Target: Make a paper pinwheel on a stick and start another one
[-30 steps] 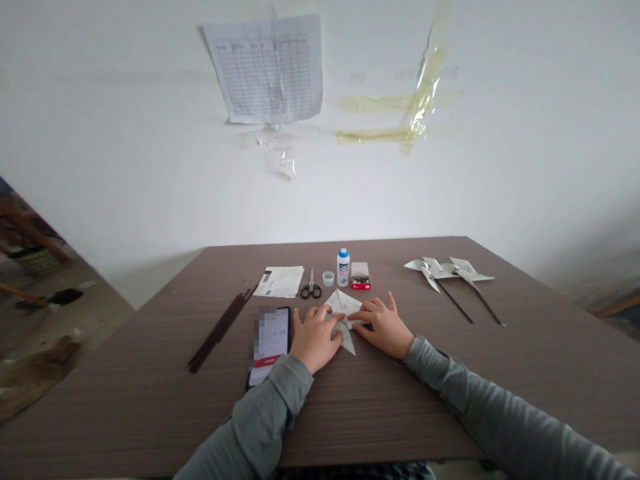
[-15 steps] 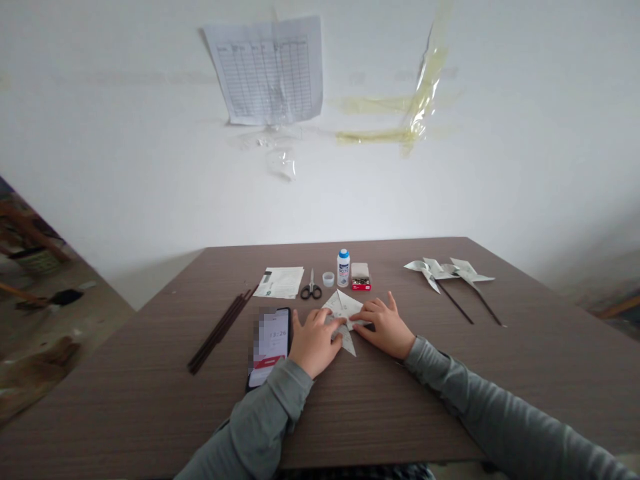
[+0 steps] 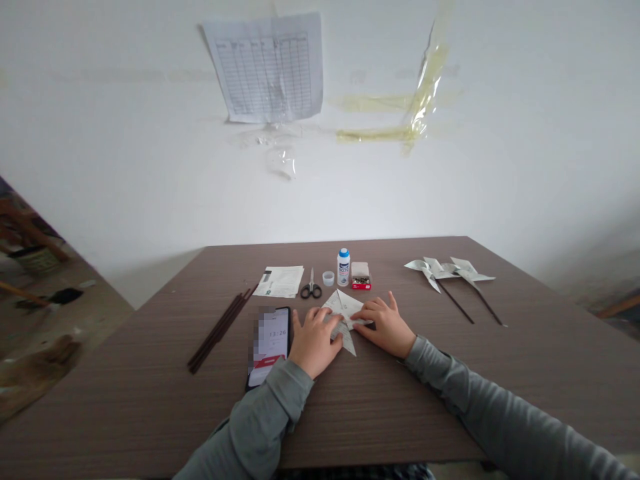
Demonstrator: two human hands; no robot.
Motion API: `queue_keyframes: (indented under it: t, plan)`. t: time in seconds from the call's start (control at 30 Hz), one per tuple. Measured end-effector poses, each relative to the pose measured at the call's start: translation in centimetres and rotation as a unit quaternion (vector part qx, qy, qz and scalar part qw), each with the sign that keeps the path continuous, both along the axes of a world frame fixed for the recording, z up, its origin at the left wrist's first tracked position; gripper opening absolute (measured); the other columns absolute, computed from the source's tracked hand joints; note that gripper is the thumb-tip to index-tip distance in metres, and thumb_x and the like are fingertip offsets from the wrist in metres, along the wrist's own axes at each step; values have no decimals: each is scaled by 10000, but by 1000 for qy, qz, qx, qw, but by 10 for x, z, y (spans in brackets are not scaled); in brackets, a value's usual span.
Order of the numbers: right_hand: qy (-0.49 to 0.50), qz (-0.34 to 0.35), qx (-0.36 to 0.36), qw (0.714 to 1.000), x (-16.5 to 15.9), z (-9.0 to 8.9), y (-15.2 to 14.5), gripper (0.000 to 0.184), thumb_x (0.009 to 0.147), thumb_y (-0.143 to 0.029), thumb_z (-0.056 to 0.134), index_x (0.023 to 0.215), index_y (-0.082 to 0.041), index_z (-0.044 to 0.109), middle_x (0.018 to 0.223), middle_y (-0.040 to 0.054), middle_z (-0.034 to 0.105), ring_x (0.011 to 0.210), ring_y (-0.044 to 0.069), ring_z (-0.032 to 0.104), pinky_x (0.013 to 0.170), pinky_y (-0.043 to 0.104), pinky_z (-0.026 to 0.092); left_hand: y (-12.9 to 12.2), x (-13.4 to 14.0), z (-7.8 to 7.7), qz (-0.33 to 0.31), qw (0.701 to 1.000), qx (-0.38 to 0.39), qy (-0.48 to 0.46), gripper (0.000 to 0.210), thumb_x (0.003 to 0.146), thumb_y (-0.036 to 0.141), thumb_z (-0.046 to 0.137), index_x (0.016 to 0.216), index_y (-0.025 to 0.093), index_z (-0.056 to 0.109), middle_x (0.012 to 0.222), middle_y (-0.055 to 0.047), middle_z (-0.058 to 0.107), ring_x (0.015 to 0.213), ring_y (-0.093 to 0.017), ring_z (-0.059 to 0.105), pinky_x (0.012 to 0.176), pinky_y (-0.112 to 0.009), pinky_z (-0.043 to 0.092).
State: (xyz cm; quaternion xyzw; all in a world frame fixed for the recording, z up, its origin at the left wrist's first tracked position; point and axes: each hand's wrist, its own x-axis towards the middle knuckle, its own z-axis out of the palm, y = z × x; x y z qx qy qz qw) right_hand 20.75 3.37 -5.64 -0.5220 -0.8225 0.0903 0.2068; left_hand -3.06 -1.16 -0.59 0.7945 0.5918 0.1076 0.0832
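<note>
A cut sheet of white paper with printing, partly folded into a pinwheel (image 3: 345,303), lies on the table between my two hands. From its left side, my left hand (image 3: 316,340) grips and presses it with curved fingers near the centre. My right hand (image 3: 387,327) holds the right side between thumb and fingers, with the little finger raised. My fingers hide part of the paper's middle and edges. Just beyond the paper are a white glue bottle (image 3: 343,269) with a blue cap and a small red box (image 3: 361,277) of pins or tacks.
Scissors (image 3: 311,287), a small clear cup (image 3: 328,279) and paper sheets (image 3: 280,281) lie behind my left hand. A phone (image 3: 270,347) and dark sticks (image 3: 220,331) are at left. Pinwheels on sticks (image 3: 430,270) rest at right. A wall stands behind the table (image 3: 400,427).
Both hands stay on the paper. The fingers of my left hand have shifted slightly over its middle; nothing else has visibly moved.
</note>
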Motion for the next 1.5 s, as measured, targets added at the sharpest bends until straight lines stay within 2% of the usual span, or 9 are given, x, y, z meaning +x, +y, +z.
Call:
queue_keyframes:
  t: [0.13, 0.37, 0.6, 0.73, 0.97, 1.1, 1.2, 1.4, 1.5]
  plan:
    - [8, -1, 8, 1000, 1, -2, 2, 190, 1133, -332, 903, 1243, -430, 1024, 1224, 48, 977, 1381, 407, 885, 1536, 964, 330, 0, 0, -2, -5, 1000, 11, -5, 587, 1148, 171, 821, 1677, 404, 921, 1725, -146, 851, 1681, -484, 715, 1521, -985, 378]
    - [12, -12, -10, 1000, 0, 0, 2, 136, 1122, -319, 928, 1184, -400, 1017, 1288, 43, 981, 1444, 426, 873, 1539, 985, 305, 0, 1, -2, -8, 1000, -17, 18, 578, 1200, 196, 725, 1682, 454, 915, 1810, -125, 789, 1723, -477, 658, 1517, -999, 356]
    - [12, -10, -15, 1000, -1, 1, 1, 132, 1135, -326, 914, 1204, -377, 1015, 1273, 60, 974, 1422, 400, 864, 1533, 987, 291, 1, 1, -5, -4, 1000, 1, 13, 546, 1175, 209, 773, 1631, 452, 947, 1775, -130, 803, 1705, -472, 659, 1509, -981, 390]
    - [7, -19, -3, 1000, -2, 0, 2, 120, 1118, -327, 941, 1182, -397, 1015, 1270, 47, 974, 1420, 407, 866, 1528, 982, 315, 2, 0, -6, 1, 1000, 7, 11, 580, 1158, 225, 789, 1681, 447, 912, 1793, -130, 793, 1725, -457, 640, 1515, -939, 422]
    - [5, -3, 13, 1000, 3, -6, 5, 131, 1138, -370, 913, 1216, -398, 1014, 1192, 46, 962, 1353, 407, 873, 1510, 995, 349, 0, 1, 0, 6, 1000, 10, -2, 472, 1150, 176, 839, 1531, 411, 987, 1756, -127, 825, 1702, -465, 694, 1517, -981, 387]
    - [-5, -1, 24, 1000, 1, -4, 2, 225, 1134, -332, 909, 1277, -471, 1014, 1233, 27, 956, 1370, 397, 868, 1543, 940, 354, -1, 1, 1, 2, 1000, 9, 2, 467, 1176, 182, 821, 1546, 415, 984, 1757, -128, 833, 1700, -474, 699, 1507, -993, 396]
    - [-17, 5, 5, 1000, -1, 0, -1, 275, 1154, -326, 873, 1344, -461, 1019, 1276, 56, 940, 1419, 407, 849, 1536, 971, 325, -2, 2, 1, -2, 1000, 11, 13, 468, 1196, 184, 801, 1569, 407, 972, 1774, -131, 832, 1711, -468, 696, 1518, -988, 383]
    - [-26, 19, 8, 999, -1, 2, 1, 264, 1148, -353, 881, 1350, -453, 1019, 1240, 59, 927, 1408, 391, 827, 1507, 898, 440, -2, 3, 2, -1, 1000, 8, 13, 445, 1179, 192, 820, 1550, 377, 979, 1813, -148, 803, 1735, -487, 672, 1524, -992, 366]
    - [-22, 13, 6, 1000, -2, 3, 1, 276, 1125, -339, 897, 1345, -446, 1024, 1239, 69, 923, 1415, 408, 835, 1497, 904, 450, -2, 3, 3, -1, 1000, 18, 8, 481, 1165, 177, 810, 1573, 373, 971, 1839, -150, 784, 1731, -497, 670, 1538, -985, 347]
